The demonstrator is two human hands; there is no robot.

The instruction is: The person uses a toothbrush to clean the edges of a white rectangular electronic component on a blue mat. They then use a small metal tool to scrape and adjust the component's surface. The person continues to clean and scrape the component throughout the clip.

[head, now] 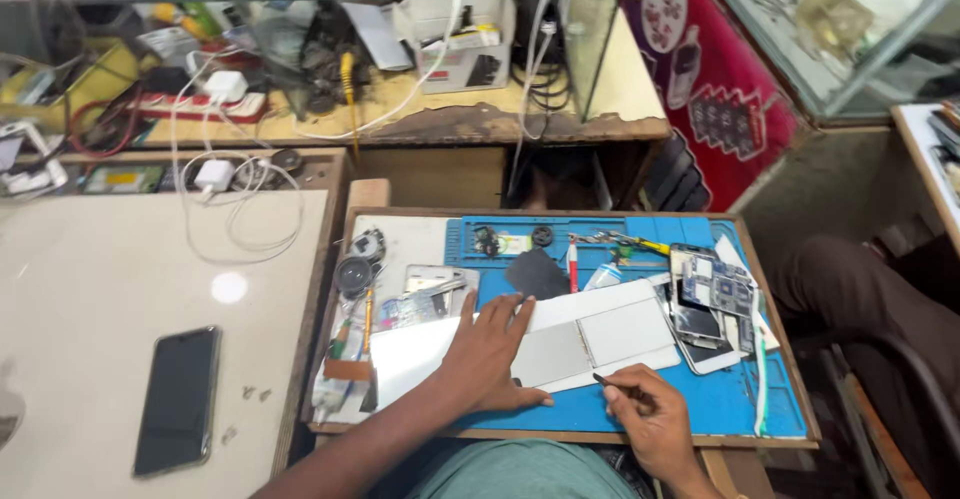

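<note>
Your left hand (490, 354) lies flat, fingers spread, on the white tablet-like panel (530, 344) that rests face down across the middle of the blue work mat (720, 404); pressing down like that looks meant to keep the panel from sliding while the other hand works at its edge. Your right hand (650, 419), at about 4 o'clock from the left, has its fingers pressed together in a pinch on a thin dark tool (612, 384), whose tip points toward the panel's near edge at roughly 10 o'clock from the hand; whether the tip touches the panel you cannot tell from here. The low, slanted hold suits sliding the tool in along the seam, as a judgement. Around the panel the mat is crowded: at 3 o'clock lies an opened phone with its circuit board (715, 289) showing, stacked on another white phone (705, 354), just beside the panel's right end. At 12 o'clock sit a dark flat piece (535, 274), a red-handled tool (572, 264) and tweezers (610, 241). At 9 o'clock are a round magnifier (353, 277) and small parts, close against the panel's left end. Well apart, on the pale counter (100, 289) at 9 o'clock, a black phone (180, 399) lies face up. The stacked phones at the right stand nearest to your right hand's working room.
</note>
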